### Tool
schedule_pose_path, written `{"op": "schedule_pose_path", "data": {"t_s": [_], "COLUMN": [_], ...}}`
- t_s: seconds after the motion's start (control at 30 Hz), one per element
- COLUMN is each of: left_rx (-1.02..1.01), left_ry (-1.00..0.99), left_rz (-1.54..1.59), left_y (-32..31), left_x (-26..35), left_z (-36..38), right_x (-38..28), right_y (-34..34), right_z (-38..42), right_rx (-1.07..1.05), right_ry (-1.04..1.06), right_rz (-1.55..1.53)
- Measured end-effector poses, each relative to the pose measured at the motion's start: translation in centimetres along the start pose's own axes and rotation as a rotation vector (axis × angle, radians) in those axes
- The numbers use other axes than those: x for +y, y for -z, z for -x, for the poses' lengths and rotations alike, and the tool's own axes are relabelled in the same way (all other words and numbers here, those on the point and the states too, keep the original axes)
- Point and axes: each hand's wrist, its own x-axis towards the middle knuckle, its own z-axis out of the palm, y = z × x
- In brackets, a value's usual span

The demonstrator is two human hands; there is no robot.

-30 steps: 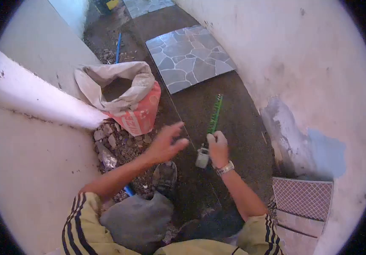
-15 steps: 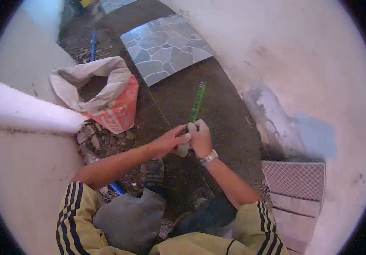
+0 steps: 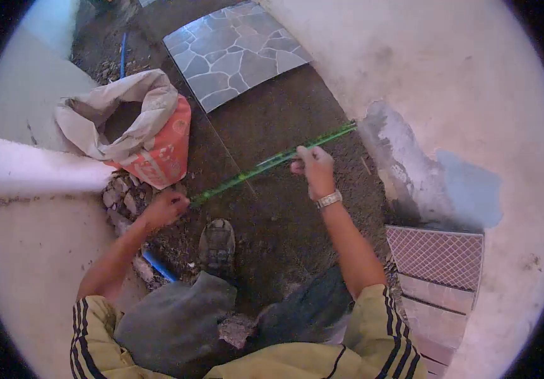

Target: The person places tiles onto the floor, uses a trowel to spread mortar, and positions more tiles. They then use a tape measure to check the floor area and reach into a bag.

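Note:
A long, thin, straight green strip (image 3: 240,179) stretches slantwise over the dark soil bed; its exact kind I cannot make out. My left hand (image 3: 166,207) closes on its lower left end, beside the rubble and the sack. With fingers pinched, my right hand (image 3: 316,167) holds the strip partway along, a watch on that wrist. Beyond my right hand the strip's far end reaches the foot of the right wall. Blur hides the fine detail along it.
An open sack (image 3: 170,144) stands on the left near broken rubble (image 3: 124,192). Stone-patterned tiles (image 3: 234,54) lie at the far end of the soil (image 3: 272,234). Stacked tiles (image 3: 436,259) lean by the right wall (image 3: 474,95). My shoe (image 3: 218,243) rests on the soil.
My hands were together in the middle with the green strip pointing away from me. They have moved apart, left and right, and the strip now shows much longer, lying crosswise.

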Motion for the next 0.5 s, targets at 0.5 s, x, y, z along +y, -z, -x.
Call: {"op": "schedule_pose_path", "data": {"t_s": [0.5], "left_rx": [0.039], "left_ry": [-0.346], "left_rz": [-0.309], "left_y": [4.4], "left_x": [6.5], "left_z": [-17.4], "right_x": [1.5], "right_y": [0.3], "right_z": [0.8], "right_rx": [-0.183], "right_ry": [-0.216], "right_rz": [0.023]}}
